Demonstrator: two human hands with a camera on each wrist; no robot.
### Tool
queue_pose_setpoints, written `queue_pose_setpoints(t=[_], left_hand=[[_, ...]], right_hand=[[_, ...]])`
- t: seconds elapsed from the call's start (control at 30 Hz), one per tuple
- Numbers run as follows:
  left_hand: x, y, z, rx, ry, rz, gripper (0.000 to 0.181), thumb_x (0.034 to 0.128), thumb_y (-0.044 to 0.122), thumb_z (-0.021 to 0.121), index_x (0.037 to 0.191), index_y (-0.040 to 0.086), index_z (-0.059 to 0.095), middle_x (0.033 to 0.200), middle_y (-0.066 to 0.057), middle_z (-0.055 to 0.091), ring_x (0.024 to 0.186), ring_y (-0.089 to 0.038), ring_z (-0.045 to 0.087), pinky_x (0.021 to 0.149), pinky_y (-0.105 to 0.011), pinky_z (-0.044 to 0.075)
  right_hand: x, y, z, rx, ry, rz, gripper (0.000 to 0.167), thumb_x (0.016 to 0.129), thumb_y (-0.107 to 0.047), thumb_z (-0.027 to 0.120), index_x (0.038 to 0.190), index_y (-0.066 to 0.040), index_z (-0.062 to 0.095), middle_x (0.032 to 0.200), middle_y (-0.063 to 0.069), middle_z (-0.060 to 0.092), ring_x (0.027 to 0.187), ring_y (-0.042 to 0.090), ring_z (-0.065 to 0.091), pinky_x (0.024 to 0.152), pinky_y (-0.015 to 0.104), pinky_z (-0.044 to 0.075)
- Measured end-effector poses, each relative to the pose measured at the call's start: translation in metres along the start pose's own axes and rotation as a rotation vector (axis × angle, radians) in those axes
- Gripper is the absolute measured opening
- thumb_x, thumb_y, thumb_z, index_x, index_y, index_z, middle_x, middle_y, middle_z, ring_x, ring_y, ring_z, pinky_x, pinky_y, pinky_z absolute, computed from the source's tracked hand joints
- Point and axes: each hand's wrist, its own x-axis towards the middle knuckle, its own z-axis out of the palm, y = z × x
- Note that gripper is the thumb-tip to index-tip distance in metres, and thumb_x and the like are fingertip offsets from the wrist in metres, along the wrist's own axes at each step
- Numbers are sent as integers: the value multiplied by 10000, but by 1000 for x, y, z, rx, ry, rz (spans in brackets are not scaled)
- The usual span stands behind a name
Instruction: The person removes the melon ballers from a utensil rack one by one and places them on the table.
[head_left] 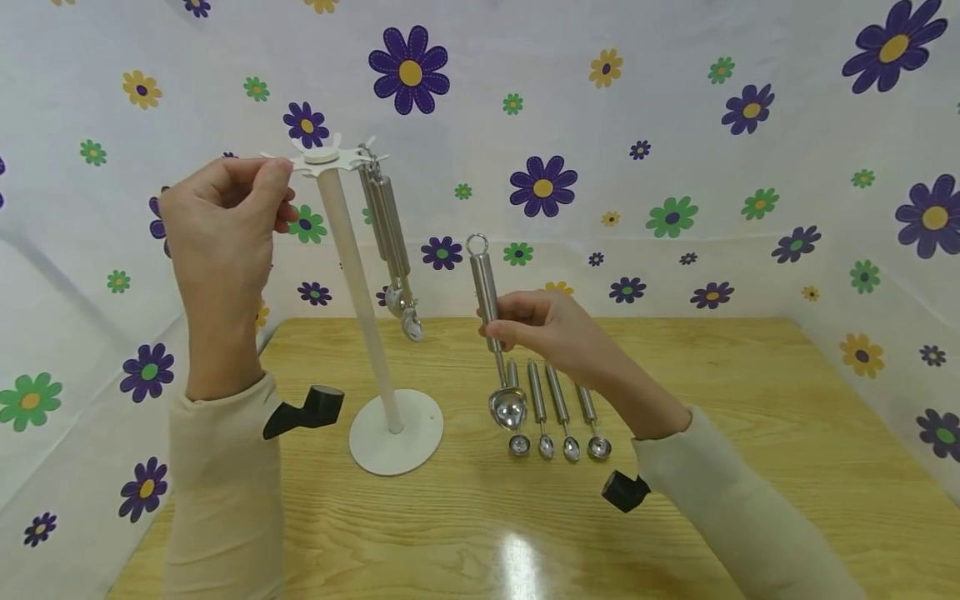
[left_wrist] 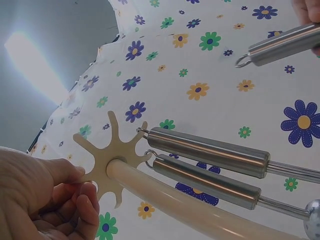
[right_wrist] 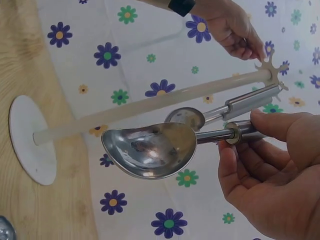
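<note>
1. Pinching the hooked top [head_left: 322, 157] of the white stand [head_left: 357, 283] with the left hand [head_left: 217, 221], at ten o'clock in the head view. Grasping the steel scoop [head_left: 484, 283] near the centre with the right hand [head_left: 543, 325], ring [head_left: 477, 236] towards twelve, bowl [head_left: 508, 408] towards six, lifted over the wooden table [head_left: 720, 392] and apart from the stand. Note four smaller tools [head_left: 557, 393] in a row at five o'clock; best clear the bowl well above those.

2. In the left wrist view, hold the hooked top steady at eight o'clock with a gentle pinch. Watch two hung tools [left_wrist: 210, 150] at four o'clock, hooked on side by side and probably quick to swing. With the handle [left_wrist: 285, 44] of the scoop at two o'clock, best lead with the ring, square to a bare prong [left_wrist: 114, 125].

3. In the right wrist view, favour the low grasp at four o'clock, just above the neck [right_wrist: 215, 136] of the scoop: likely good for balancing the bowl, at six, and for leaving the ring uncovered. Avoid sideways pulling on the top at two o'clock, with only the round base [right_wrist: 25, 115] at nine to resist tipping.
</note>
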Motion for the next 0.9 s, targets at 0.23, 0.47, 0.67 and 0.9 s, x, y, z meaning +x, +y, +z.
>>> queue_pose_setpoints(t=[0.23, 0.47, 0.67, 0.9], left_hand=[[-1, 1, 0, -9, -6, -6, 275, 971, 309, 737, 1127, 88, 787, 878, -1, 697, 727, -123, 639, 747, -170, 551], [0, 0, 0, -40, -3, -14, 254, 965, 283, 747, 1110, 79, 790, 863, 0, 695, 708, -120, 635, 739, -160, 551], [-1, 0, 0, -53, 6, -12, 241, 965, 264, 749, 1104, 71, 789, 849, 8, 694, 694, -111, 634, 730, -152, 549], [-1, -1, 0, -50, 6, -10, 241, 966, 267, 748, 1104, 74, 788, 849, 7, 694, 695, -113, 632, 731, -155, 550]], right_hand=[[-18, 17, -11, -2, 29, 65, 234, 1024, -166, 662, 1184, -2, 714, 1057, 100, 707, 920, 278, 619, 916, 480, 519], [-32, 32, -17, -12, 29, 85, 230, 1030, -154, 653, 1199, -4, 697, 1093, 146, 686, 910, 259, 616, 836, 362, 531], [-42, 42, -24, 14, 36, 103, 235, 1039, -134, 636, 1200, 33, 674, 1101, 147, 689, 917, 232, 632, 840, 339, 557], [-50, 50, -27, 80, 46, 104, 262, 1033, -93, 628, 1233, 75, 628, 1123, 177, 692, 918, 198, 626, 822, 311, 559]])
